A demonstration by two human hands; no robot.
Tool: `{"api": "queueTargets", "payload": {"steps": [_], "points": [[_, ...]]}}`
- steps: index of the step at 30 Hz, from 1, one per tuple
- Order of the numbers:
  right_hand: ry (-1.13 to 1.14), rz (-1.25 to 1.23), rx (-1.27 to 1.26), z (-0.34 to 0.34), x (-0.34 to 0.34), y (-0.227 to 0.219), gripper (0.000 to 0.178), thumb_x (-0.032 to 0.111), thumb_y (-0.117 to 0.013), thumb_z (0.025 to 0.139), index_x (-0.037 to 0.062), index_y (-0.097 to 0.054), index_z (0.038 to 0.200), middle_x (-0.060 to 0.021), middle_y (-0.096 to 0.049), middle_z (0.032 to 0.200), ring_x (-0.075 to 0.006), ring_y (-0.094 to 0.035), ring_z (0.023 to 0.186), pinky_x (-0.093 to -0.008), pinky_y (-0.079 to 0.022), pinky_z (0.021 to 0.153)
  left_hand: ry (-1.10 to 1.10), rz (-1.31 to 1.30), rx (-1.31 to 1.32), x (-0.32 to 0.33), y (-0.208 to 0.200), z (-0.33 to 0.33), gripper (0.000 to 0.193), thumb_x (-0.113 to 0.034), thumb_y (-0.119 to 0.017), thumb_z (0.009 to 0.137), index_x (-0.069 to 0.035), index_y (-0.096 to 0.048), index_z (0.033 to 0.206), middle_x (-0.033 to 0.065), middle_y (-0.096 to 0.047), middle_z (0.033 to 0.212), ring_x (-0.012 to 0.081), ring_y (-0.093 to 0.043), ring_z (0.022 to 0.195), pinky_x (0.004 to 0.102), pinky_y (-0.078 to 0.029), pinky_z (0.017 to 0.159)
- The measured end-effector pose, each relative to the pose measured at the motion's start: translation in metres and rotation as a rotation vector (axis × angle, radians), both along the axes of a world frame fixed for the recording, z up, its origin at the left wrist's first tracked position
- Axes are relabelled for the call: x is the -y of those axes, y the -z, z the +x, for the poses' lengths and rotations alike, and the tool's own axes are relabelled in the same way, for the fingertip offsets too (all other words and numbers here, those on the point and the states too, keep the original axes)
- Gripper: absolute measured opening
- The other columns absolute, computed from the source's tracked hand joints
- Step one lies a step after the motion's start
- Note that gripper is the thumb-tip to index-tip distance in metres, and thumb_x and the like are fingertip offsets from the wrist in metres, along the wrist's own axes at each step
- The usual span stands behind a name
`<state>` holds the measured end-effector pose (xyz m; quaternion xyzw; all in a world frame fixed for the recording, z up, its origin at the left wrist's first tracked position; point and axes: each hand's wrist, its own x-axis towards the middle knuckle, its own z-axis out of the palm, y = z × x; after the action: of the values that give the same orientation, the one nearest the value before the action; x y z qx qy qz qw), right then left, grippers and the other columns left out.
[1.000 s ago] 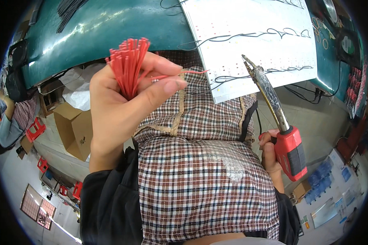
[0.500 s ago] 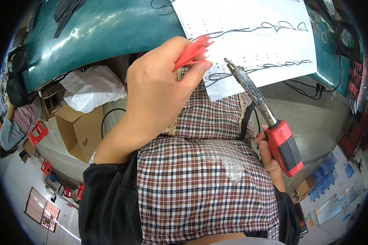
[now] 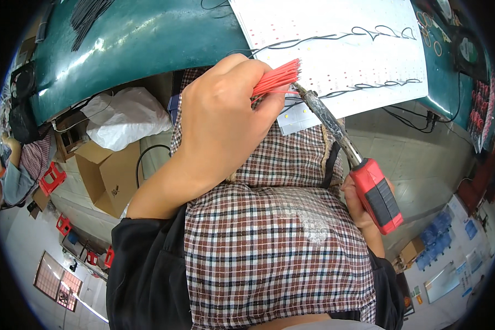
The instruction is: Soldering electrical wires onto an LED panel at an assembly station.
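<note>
My left hand (image 3: pixel 223 110) is closed around a bundle of thin red wires (image 3: pixel 278 77), whose bared ends point right. One red wire sticks out below the others, toward the iron's tip. A soldering gun (image 3: pixel 375 195) with a red and black handle is held in my right hand (image 3: pixel 358 206), which is partly hidden behind it. Its metal barrel slants up and left, the tip close by the wire ends; whether they touch I cannot tell. Just beyond lies a white board (image 3: pixel 335 60) with black cables (image 3: pixel 324 38) lying across it in two rows.
The board lies on a green table (image 3: pixel 165 38), overhanging its near edge. Dark strands (image 3: pixel 88 22) lie at the far left. Below are a white plastic bag (image 3: pixel 124 118) and an open cardboard box (image 3: pixel 102 181). A person's sleeve (image 3: pixel 17 179) shows at left, near a red stool (image 3: pixel 52 179).
My left hand has moved slightly right and turned, bringing the red wires to the iron's tip. The soldering gun has shifted a little left.
</note>
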<state>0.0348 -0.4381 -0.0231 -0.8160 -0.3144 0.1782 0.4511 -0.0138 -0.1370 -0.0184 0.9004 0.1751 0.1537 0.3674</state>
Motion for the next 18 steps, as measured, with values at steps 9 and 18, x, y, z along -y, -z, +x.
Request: {"api": "queueTargets", "payload": {"steps": [9, 18], "points": [[0.038, -0.036, 0.006, 0.004, -0.015, -0.011, 0.028, 0.027, -0.073, 0.087, 0.0012, -0.068, 0.077, -0.0078, -0.066, 0.068, -0.0195, -0.063, 0.060, -0.0311, -0.050, 0.059, -0.008, 0.032, 0.014, 0.001, 0.001, 0.001, 0.018, -0.011, -0.082, 0.074, -0.003, -0.066, 0.079, 0.0086, -0.060, 0.071, 0.0264, -0.061, 0.058, 0.0385, -0.046, 0.052], [0.090, -0.093, -0.040, -0.008, 0.015, 0.000, 0.020, 0.003, -0.079, 0.073, -0.0026, -0.067, 0.088, -0.0173, -0.069, 0.085, -0.0289, -0.071, 0.071, -0.0328, -0.057, 0.065, 0.010, 0.049, 0.008, -0.001, 0.001, 0.000, 0.019, -0.011, -0.081, 0.076, -0.003, -0.064, 0.079, 0.0097, -0.059, 0.071, 0.0289, -0.061, 0.060, 0.0391, -0.047, 0.053]]}}
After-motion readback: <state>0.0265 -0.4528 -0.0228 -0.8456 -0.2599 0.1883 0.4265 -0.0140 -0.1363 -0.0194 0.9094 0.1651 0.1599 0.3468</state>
